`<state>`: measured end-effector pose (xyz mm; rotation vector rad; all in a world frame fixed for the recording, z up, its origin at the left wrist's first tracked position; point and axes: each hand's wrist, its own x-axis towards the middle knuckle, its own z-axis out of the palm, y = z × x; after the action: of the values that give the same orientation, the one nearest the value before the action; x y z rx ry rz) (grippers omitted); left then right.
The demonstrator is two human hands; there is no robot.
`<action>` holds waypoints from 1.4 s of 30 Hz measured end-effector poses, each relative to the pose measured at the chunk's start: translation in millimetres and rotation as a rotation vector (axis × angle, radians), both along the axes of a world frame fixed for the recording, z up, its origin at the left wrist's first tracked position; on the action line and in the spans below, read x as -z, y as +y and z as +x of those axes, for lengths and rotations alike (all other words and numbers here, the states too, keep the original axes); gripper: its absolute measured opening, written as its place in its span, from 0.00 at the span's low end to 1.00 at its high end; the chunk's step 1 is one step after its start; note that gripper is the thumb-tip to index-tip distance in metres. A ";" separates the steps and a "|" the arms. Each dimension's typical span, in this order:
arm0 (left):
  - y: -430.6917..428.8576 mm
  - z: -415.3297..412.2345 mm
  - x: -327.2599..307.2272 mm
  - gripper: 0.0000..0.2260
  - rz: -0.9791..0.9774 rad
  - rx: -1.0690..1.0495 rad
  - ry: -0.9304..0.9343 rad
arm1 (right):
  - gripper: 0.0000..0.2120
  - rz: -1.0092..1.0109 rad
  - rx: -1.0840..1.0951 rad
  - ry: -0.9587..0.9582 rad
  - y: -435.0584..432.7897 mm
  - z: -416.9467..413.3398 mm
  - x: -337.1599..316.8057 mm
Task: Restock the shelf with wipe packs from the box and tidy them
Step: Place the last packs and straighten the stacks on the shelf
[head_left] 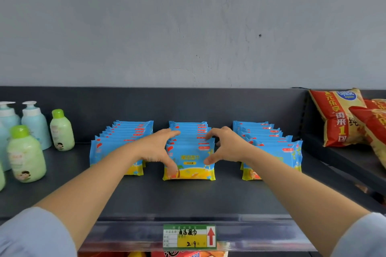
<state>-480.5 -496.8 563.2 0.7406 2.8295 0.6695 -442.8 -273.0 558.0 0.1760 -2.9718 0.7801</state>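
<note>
Three rows of blue-and-yellow wipe packs stand upright on the dark shelf (188, 198): a left row (117, 152), a middle row (189, 160) and a right row (277, 152). My left hand (155, 148) is at the middle row's left side, thumb on the front pack and spread fingers reaching over the rear packs. My right hand (226, 146) mirrors it on the row's right side, its thumb by the front pack's right edge. Both hands span the row with wide-spread fingers. The box is out of view.
Pump bottles (35, 123) and green-capped lotion bottles (26, 154) stand at the left of the shelf. Red and yellow snack bags (338, 117) lie on the neighbouring shelf to the right. A price label (189, 237) is clipped to the front rail. A grey wall rises behind.
</note>
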 end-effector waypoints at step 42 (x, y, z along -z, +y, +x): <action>186.2 35.0 -2.7 0.37 -0.190 0.106 0.358 | 0.44 -0.065 0.429 0.043 166.3 61.2 1.2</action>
<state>-445.5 -310.5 565.9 1.0590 3.0808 0.2671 -381.6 -106.7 556.8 -0.4272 -2.7831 0.7953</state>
